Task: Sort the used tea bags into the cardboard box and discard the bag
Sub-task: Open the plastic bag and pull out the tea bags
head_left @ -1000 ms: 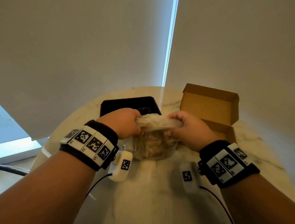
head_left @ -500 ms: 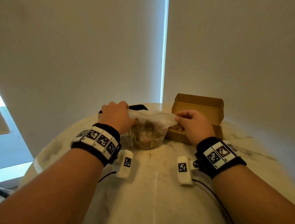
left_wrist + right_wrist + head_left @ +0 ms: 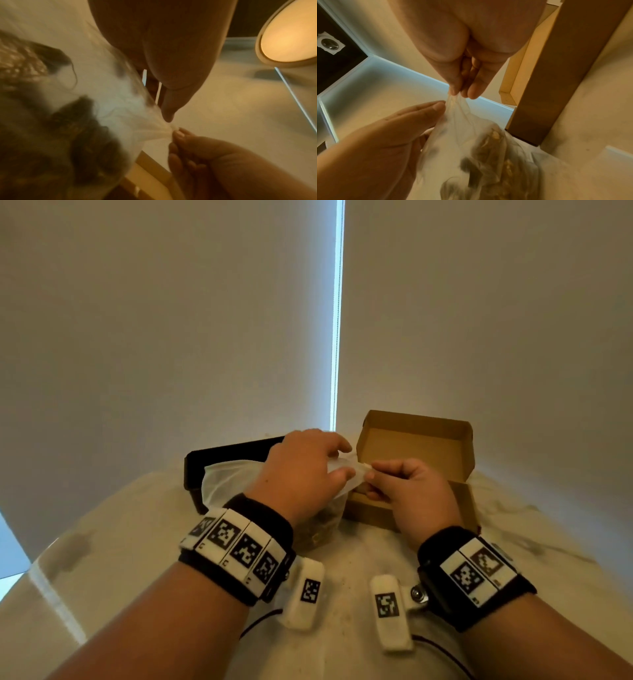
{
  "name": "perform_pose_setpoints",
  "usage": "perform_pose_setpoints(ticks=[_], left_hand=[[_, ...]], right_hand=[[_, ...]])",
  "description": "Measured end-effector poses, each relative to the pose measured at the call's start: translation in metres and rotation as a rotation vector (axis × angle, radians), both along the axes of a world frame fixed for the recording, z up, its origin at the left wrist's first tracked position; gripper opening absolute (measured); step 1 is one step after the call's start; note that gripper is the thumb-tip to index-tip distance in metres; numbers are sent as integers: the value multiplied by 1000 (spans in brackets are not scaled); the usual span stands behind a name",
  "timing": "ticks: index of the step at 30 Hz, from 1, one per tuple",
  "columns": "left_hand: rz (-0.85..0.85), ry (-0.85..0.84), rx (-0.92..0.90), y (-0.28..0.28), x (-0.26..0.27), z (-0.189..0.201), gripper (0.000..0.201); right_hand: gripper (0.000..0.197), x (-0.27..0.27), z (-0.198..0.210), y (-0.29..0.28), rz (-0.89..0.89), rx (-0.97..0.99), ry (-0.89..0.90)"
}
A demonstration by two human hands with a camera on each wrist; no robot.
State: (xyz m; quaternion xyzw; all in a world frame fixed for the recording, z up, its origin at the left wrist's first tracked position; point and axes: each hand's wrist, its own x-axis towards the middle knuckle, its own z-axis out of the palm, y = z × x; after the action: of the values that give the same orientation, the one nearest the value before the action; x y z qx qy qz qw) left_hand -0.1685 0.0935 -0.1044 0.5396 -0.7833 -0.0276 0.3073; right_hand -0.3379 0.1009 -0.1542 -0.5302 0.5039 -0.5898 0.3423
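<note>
A clear plastic bag (image 3: 226, 479) holding several used brown tea bags (image 3: 318, 529) stands on the marble table, against the front left of the open cardboard box (image 3: 411, 446). My right hand (image 3: 371, 474) pinches the bag's twisted top end between thumb and fingertips (image 3: 453, 90), over the box's near left corner. My left hand (image 3: 339, 462) lies just left of it, with thumb and fingers on either side of the bag's neck (image 3: 453, 108). In the wrist views the tea bags (image 3: 488, 155) show through the film. The box's inside is mostly hidden.
A black tray (image 3: 219, 455) sits behind the bag at the back left. The round table (image 3: 342, 594) stands in a corner, with walls close behind the box. A round ceiling lamp (image 3: 288, 31) shows in the left wrist view.
My left hand has slid right along the bag's top until it meets my right hand. The bag's top end now sits at the box's near left corner.
</note>
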Motion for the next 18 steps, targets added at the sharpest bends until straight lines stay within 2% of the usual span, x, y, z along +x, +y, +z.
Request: perform_pose_setpoints(ticks=[4,8,13,18], left_hand=[[9,-138,-75,-7,3,-5,30],[-45,-215,-127,-2,-4,-5,30],[-28,-129,-126,-4,-12,-5,20],[45,-84,-183,-5,7,4,18]], right_hand=[[7,3,-1,3,16,26,-40],[6,6,0,9,10,-7,34],[5,6,4,7,20,-22,64],[3,-3,12,-1,-72,-56,79]])
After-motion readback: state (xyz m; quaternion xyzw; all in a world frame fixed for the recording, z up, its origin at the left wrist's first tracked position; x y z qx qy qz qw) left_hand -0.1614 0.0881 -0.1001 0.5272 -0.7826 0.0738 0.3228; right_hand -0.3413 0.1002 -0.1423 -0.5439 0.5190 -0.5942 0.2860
